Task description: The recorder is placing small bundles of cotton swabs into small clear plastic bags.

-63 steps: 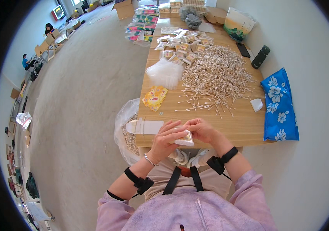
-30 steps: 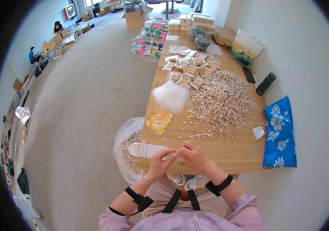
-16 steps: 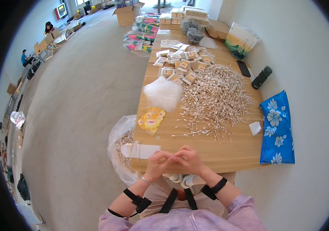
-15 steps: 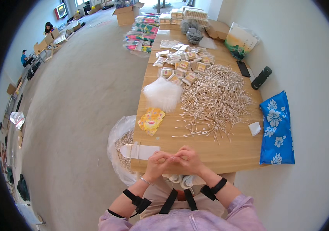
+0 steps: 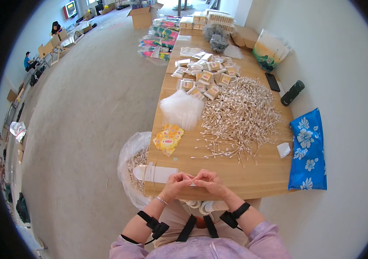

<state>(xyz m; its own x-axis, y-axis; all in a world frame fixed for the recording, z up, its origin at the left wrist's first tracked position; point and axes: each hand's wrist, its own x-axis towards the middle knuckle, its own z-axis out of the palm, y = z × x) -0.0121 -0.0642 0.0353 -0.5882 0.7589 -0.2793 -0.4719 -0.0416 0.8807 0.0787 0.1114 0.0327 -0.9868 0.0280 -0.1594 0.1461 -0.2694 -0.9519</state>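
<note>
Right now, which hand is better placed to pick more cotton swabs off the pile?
Probably the right hand. Both hands meet over a small white item at the table's near edge, but the cotton swab pile spreads ahead to the right; the left hand would have to cross over.

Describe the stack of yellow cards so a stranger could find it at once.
On the wooden table, look left of the big pile of cotton swabs, near the edge. The yellow cards lie below a heap of clear bags; nothing else nearby is bright yellow.
</note>
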